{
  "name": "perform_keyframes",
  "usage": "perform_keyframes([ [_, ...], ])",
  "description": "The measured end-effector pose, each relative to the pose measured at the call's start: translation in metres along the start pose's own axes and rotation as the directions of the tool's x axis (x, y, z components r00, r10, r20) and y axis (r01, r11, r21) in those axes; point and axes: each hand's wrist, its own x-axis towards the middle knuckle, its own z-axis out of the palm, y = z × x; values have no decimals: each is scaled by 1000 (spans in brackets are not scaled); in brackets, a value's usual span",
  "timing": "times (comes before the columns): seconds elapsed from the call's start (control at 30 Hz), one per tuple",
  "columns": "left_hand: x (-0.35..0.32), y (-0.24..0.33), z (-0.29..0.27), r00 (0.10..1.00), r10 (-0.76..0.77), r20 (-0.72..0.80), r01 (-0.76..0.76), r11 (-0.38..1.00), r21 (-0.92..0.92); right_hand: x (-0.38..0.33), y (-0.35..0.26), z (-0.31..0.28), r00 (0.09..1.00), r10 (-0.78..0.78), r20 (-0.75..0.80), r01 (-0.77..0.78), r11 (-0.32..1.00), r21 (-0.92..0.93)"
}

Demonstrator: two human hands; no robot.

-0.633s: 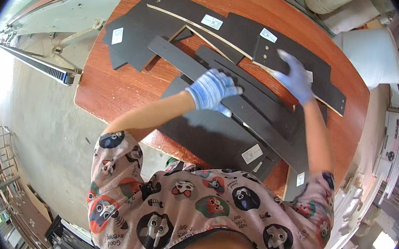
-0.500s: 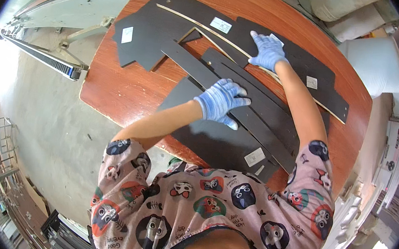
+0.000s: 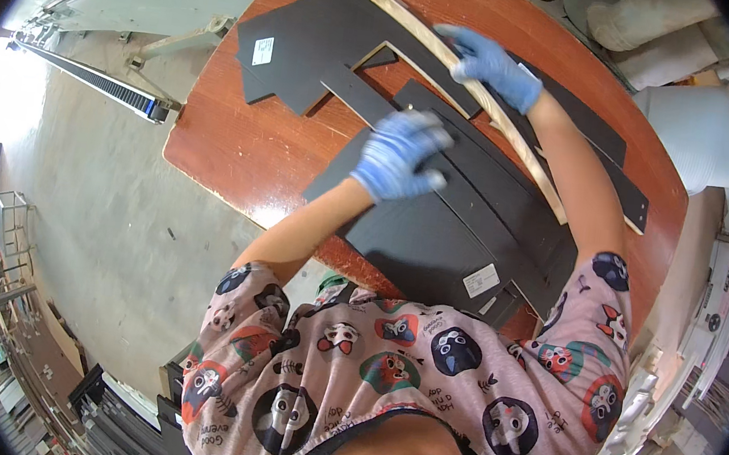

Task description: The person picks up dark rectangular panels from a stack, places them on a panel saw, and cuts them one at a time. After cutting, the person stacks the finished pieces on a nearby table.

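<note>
A long dark board with a pale raw edge [image 3: 424,35] stands tilted up on its side, running from the far left of the table toward the near right. My right hand [image 3: 497,72] is closed around its upper edge, thumb on the near side. Nearer to me, my left hand [image 3: 401,155] hovers over or touches the dark panels, blurred, its thumb apart from the fingers and nothing seen in it. Beneath it are a narrow dark strip [image 3: 354,94] and a large dark panel [image 3: 417,242] with a white label [image 3: 481,281]. An angular dark panel [image 3: 289,57] lies at the left.
The panels lie on a reddish-brown wooden table [image 3: 222,135]. A metal rail machine [image 3: 98,80] stands to the left above a grey floor [image 3: 116,199]. White wrapped material [image 3: 695,130] is at the far right, and stacked dark strips [image 3: 121,429] lie at the lower left.
My right hand has taken hold of the long board and tipped it up, so its pale edge now shows broadly. My left hand has shifted slightly away from me.
</note>
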Motion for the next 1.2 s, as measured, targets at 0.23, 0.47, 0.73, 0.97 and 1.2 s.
perform_keyframes([
  [0.23, -68, -150, -36, 21, -998, -67, 366, 70, -928, -191, 31, 25, 966, 106, -237, -236, 742, -628],
  [0.47, -45, -240, -54, 386, -901, 198, 50, -194, -980, -268, 36, 43, 969, 91, -228, -227, 690, -687],
  [0.73, 35, -228, -131, 253, -935, -249, 279, 317, -907, -262, 38, 57, 922, 51, -385, -314, 683, -660],
  [0.97, -25, -130, -173, 470, -702, -535, 216, 679, -702, -263, 82, -31, 718, 211, -663, -685, 383, -620],
  [1.2, -110, 23, -99, 247, -959, -136, 30, 148, -988, -258, 109, -94, 740, 444, -505, -587, 59, -808],
])
